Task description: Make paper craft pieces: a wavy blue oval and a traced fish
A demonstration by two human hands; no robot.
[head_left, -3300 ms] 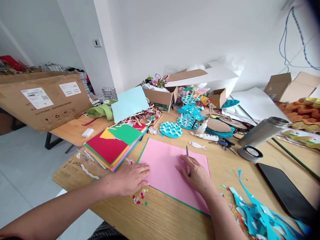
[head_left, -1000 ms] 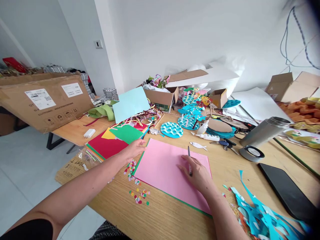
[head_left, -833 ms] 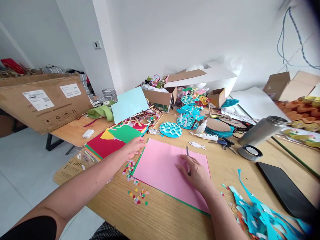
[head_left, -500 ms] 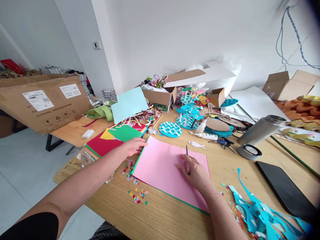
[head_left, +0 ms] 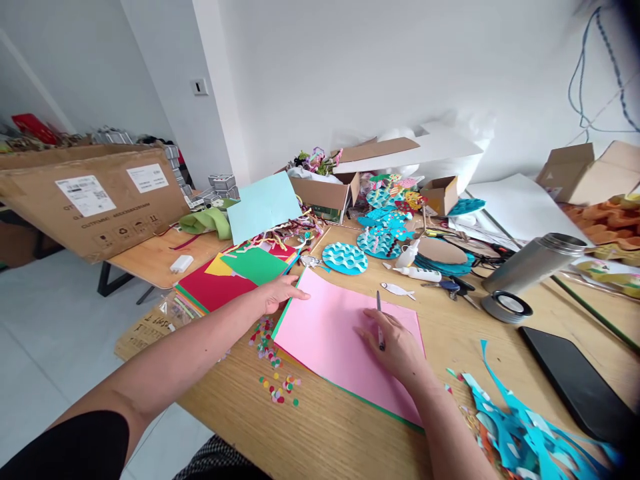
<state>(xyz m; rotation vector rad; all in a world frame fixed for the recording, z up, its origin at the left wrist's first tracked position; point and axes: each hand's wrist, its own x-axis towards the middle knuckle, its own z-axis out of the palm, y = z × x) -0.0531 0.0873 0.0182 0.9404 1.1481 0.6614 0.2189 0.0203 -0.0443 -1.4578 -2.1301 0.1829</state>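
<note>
Pink paper (head_left: 330,327) lies on top of a stack of coloured sheets, with green edges showing below. My left hand (head_left: 283,293) grips the upper left edge of the pink paper, its thumb on top and the other fingers at the side. A dark pen (head_left: 380,320) is held in my right hand (head_left: 397,340), which rests on the right part of the pink paper. Left of the stack lie red paper (head_left: 215,288) and green paper (head_left: 257,265). A white paper fish (head_left: 397,290) lies just beyond the pink paper.
Confetti dots (head_left: 277,387) are scattered before the stack. To the right are a steel bottle (head_left: 535,263), its lid (head_left: 507,307), a black phone (head_left: 575,380) and blue scraps (head_left: 520,427). Glue bottles (head_left: 419,273) and a blue disc (head_left: 345,258) lie behind. A large carton (head_left: 95,200) stands left.
The view has shifted slightly. My left thumb has come onto the top of the pink paper, whose left edge is a little raised. My right hand still holds the pen over the paper.
</note>
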